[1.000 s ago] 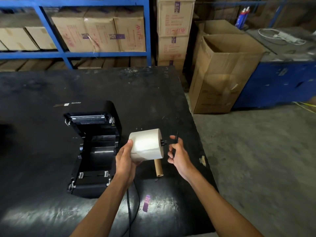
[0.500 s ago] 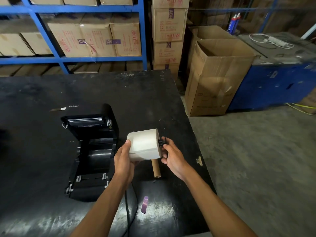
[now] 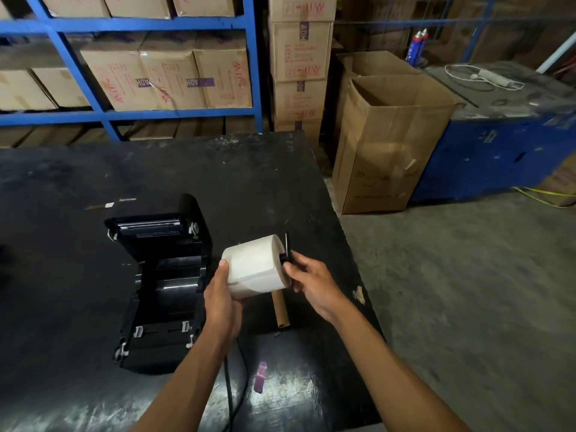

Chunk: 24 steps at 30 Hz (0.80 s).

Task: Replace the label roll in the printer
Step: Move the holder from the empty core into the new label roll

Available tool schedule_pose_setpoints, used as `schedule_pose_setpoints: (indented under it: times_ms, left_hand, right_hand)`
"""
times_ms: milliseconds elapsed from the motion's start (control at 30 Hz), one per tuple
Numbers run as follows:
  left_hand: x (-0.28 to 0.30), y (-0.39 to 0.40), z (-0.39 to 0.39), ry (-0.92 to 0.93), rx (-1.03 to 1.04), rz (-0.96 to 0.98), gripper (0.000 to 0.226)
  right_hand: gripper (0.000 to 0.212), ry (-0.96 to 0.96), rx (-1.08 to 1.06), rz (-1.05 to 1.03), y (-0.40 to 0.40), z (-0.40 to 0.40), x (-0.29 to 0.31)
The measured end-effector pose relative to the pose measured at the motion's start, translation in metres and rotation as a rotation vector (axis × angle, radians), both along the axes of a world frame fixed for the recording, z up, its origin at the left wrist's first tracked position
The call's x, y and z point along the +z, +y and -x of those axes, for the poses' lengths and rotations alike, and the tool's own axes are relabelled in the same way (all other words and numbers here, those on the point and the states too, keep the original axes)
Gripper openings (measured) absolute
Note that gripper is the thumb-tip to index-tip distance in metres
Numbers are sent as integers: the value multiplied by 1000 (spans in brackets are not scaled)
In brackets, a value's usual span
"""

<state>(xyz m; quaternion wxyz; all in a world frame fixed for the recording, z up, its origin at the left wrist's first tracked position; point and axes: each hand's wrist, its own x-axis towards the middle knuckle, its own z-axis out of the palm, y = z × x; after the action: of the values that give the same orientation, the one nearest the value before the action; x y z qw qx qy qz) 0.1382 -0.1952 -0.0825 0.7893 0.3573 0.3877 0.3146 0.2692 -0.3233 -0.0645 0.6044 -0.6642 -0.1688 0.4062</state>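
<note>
Head view has the left hand (image 3: 223, 302) cupping the near end of the white label roll (image 3: 256, 267), fingers wrapped under it and thumb up on the rim, so the roll stays level in the air just right of the printer (image 3: 159, 282). Right hand (image 3: 314, 283) pinches a black guide plate (image 3: 287, 258) flat against the roll's far end, fingertips together on it, probably seating it on the spindle so the roll sits centred once dropped in. Printer lid is flipped back and the bay looks empty, ready for it. An empty cardboard core (image 3: 280, 310) lies on the black table (image 3: 93, 182) under the roll, likely the spent one. Open carton (image 3: 389, 145) on the floor; can't tell what's inside.
</note>
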Motion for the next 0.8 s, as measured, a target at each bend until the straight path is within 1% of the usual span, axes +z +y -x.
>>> schedule_pose_setpoints:
  times_ms: [133, 233, 333, 400, 500, 600, 633, 667, 733, 800]
  left_hand:
    - [0, 1, -3, 12, -17, -40, 35]
    - [-2, 2, -5, 19, -10, -49, 44]
    - [-4, 3, -9, 23, -12, -61, 49]
    - [-3, 3, -11, 24, -15, -80, 48]
    - [1, 1, -16, 22, -37, -131, 49]
    - [2, -1, -20, 25, -50, -184, 46]
    - [2, -2, -21, 22, -56, -196, 45]
    - [2, -4, -23, 23, -65, -213, 46]
    - [3, -7, -24, 50, -78, -261, 55]
    - [7, -9, -26, 103, -82, -332, 67]
  right_hand:
    - [39, 50, 20, 23, 2, -5, 0]
    - [52, 25, 55, 74, 3, -6, 5]
    - [58, 1, 63, 109, 6, -9, 6]
    - [70, 26, 24, 99, 9, -9, 9]
    - [89, 1, -24, 64, 12, -7, 16]
    - [102, 9, -5, 66, 18, -5, 16]
    - [103, 7, -3, 60, 20, -4, 16]
    - [99, 15, -13, 36, 21, -2, 15]
    - [88, 54, -58, -11, 22, 0, 16]
    - [78, 85, -100, -8, 22, 0, 18]
